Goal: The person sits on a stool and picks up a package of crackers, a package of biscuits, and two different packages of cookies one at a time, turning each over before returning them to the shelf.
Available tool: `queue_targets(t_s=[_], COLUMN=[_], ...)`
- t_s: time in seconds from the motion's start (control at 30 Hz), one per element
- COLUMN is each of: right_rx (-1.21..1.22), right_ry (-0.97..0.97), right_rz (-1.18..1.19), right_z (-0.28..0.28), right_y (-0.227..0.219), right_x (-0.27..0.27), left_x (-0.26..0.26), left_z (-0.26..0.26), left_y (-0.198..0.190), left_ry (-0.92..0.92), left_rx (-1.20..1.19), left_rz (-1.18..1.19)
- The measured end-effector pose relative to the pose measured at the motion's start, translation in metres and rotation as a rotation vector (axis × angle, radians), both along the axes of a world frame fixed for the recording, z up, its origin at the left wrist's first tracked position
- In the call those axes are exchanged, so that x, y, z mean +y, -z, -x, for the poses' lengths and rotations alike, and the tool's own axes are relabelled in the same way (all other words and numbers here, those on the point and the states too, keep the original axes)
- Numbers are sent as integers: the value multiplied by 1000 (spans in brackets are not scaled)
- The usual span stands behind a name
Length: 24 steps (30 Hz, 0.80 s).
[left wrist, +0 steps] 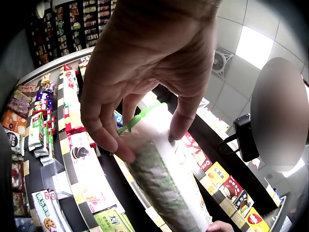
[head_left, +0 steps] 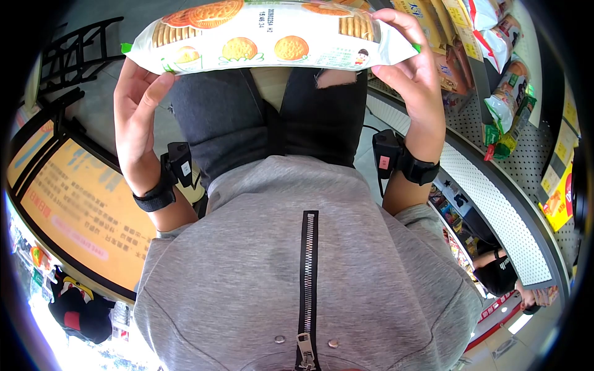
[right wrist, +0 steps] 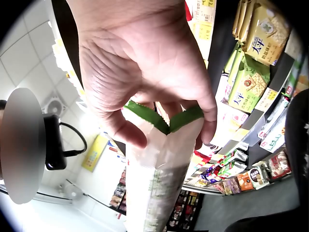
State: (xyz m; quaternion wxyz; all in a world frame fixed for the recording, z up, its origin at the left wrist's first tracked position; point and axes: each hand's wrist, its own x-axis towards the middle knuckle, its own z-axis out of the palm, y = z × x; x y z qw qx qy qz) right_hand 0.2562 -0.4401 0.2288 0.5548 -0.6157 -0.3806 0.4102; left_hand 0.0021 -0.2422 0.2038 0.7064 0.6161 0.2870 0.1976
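A long white biscuit packet (head_left: 260, 52) with green-edged ends is held level across the top of the head view. Its face carries printed round golden biscuits and a black date stamp. My left hand (head_left: 137, 102) pinches one end, thumb on one side and fingers on the other. At the opposite end my right hand (head_left: 411, 77) grips it the same way. The left wrist view shows the packet (left wrist: 176, 188) slanting down from the left fingertips. Between thumb and fingers in the right wrist view, the green crimped edge (right wrist: 186, 118) is folded into a V.
Snack shelves (head_left: 513, 191) curve along the right, with biscuit packs (head_left: 510, 93) on them. A yellow-orange sign board (head_left: 80, 207) and a black metal rack (head_left: 77, 52) stand on the left. Another person (head_left: 495, 269) in black is at the lower right.
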Motion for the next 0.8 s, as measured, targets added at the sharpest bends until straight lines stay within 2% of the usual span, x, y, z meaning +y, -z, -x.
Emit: queue_targets(t_s=[0.03, 0.37, 0.43, 0.47, 0.53, 0.57, 0.6, 0.67, 0.8], right_rx=[-116, -118, 170, 169, 126, 22, 21, -207, -112], right_ry=[-11, 0, 104, 103, 155, 201, 201, 127, 182], right_rz=[-37, -4, 41, 37, 11, -19, -22, 28, 4], right_z=[-1, 4, 11, 11, 10, 16, 14, 9, 13], right_y=[2, -2, -12, -11, -11, -14, -14, -13, -16], right_x=[-1, -1, 4, 4, 6, 10, 10, 11, 11], left_x=[-1, -6, -2, 1, 5, 5, 5, 4, 4], left_z=[-1, -6, 0, 3, 6, 7, 7, 4, 0], left_y=[0, -5, -3, -2, -3, -3, -4, -5, -6], left_ry=[-3, -41, -20, 0, 36, 74, 75, 81, 73], left_rx=[1, 5, 33, 61, 59, 58, 56, 141, 138], left_rz=[0, -22, -48, -74, -62, -46, -48, -89, -66])
